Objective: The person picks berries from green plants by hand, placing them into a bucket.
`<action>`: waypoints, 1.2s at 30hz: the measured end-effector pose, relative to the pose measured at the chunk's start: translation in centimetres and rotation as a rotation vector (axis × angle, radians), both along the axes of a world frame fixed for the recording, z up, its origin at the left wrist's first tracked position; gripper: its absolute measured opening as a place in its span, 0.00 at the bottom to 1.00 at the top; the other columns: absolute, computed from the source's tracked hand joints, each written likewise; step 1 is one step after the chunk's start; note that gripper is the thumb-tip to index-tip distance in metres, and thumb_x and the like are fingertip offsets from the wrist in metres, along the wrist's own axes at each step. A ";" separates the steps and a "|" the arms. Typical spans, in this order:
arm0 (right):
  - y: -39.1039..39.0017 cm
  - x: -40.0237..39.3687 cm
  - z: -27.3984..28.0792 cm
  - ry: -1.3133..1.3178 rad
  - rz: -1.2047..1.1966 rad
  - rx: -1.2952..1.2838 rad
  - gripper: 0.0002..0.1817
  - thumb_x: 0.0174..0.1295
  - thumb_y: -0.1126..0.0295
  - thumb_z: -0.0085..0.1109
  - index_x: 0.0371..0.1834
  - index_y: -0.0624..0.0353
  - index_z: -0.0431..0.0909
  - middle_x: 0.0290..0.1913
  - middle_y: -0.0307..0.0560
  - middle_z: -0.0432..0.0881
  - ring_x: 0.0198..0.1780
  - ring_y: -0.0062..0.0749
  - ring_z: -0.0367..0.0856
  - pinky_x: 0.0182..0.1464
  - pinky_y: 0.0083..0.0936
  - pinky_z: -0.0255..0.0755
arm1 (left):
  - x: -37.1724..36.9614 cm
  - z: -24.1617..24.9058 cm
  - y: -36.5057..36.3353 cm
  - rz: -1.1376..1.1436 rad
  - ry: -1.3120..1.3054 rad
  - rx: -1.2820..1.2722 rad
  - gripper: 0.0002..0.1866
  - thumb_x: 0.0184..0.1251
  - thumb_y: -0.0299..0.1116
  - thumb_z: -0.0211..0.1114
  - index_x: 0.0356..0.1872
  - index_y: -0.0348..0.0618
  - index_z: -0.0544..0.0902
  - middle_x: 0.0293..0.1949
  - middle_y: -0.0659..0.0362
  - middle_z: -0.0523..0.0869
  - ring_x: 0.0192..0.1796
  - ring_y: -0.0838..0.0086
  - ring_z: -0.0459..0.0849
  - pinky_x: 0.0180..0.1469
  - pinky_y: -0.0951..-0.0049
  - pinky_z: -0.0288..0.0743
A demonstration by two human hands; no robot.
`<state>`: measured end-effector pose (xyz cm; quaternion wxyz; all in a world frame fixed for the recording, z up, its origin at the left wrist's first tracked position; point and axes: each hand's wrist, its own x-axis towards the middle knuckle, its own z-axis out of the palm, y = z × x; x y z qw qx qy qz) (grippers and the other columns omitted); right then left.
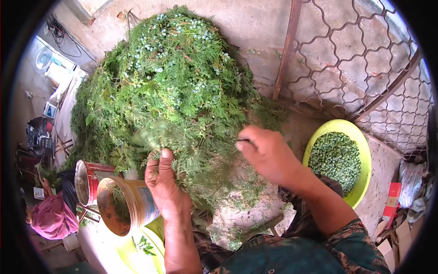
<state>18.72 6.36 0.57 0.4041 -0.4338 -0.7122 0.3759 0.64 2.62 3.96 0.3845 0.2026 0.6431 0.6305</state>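
My left hand (166, 189) is closed around an evergreen sprig (185, 157), thumb pressed on its stem; the sprig's tip is smeared by motion. To the right of it, apart from the sprig, my right hand (271, 153) has its fingers curled together. Whatever they may hold is hidden. Beyond both hands rises a large heap of evergreen branches (159, 96) dotted with pale blue-green cones. A yellow-green basin (366, 166) at my right holds many small green cones (333, 157).
Left of my left hand, a yellow bucket (141, 208) and a red bucket (102, 176) lie tilted. Below them is another yellow-green basin (132, 260). A person in a pink top (54, 219) sits at far left. Wire mesh (335, 59) leans at upper right; a red box (391, 201) stands at right.
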 end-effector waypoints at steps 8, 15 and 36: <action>-0.1 0.3 3.4 0.764 0.238 -0.995 0.09 0.63 0.68 0.55 0.41 0.60 0.73 0.24 0.37 0.73 0.14 0.10 0.57 0.15 0.11 0.50 | 1.1 -2.2 -0.6 -0.147 0.127 0.151 0.10 0.61 0.39 0.65 0.35 0.44 0.77 0.29 0.67 0.77 0.32 0.84 0.71 0.34 0.80 0.65; -0.9 -1.3 2.7 0.589 0.217 -0.872 0.11 0.63 0.64 0.57 0.42 0.60 0.74 0.23 0.32 0.70 0.17 0.10 0.59 0.17 0.12 0.52 | 1.9 -1.8 -1.1 -0.284 0.228 0.186 0.09 0.63 0.36 0.64 0.35 0.42 0.77 0.24 0.70 0.73 0.29 0.86 0.67 0.33 0.85 0.60; -0.7 -1.5 1.0 0.314 0.089 -0.213 0.08 0.60 0.72 0.57 0.38 0.63 0.71 0.21 0.35 0.69 0.23 0.18 0.67 0.24 0.21 0.61 | 2.0 -2.1 -1.3 -0.353 0.142 0.140 0.05 0.60 0.27 0.66 0.31 0.41 0.78 0.26 0.71 0.76 0.28 0.90 0.67 0.28 0.88 0.61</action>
